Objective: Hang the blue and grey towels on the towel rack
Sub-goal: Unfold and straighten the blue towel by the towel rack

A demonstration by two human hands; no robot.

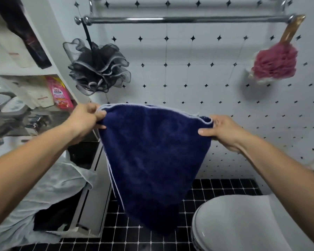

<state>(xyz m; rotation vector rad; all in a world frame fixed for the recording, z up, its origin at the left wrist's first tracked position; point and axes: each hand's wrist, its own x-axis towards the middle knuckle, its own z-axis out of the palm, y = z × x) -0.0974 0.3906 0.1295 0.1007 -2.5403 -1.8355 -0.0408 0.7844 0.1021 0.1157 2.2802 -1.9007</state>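
A dark blue towel (152,160) with a pale edge hangs folded in front of me, stretched between both hands. My left hand (85,120) pinches its upper left corner. My right hand (223,131) grips its upper right corner. The chrome towel rack (179,19) runs across the tiled wall well above the towel's top edge, with its front bar bare in the middle. A grey towel (49,189) lies draped over the counter edge at the lower left, under my left forearm.
A black mesh bath sponge (98,67) hangs from the rack's left end and a pink one (274,64) from its right end. Shelves with bottles (60,93) stand at the left. A white toilet lid (234,223) sits at the lower right over black floor tiles.
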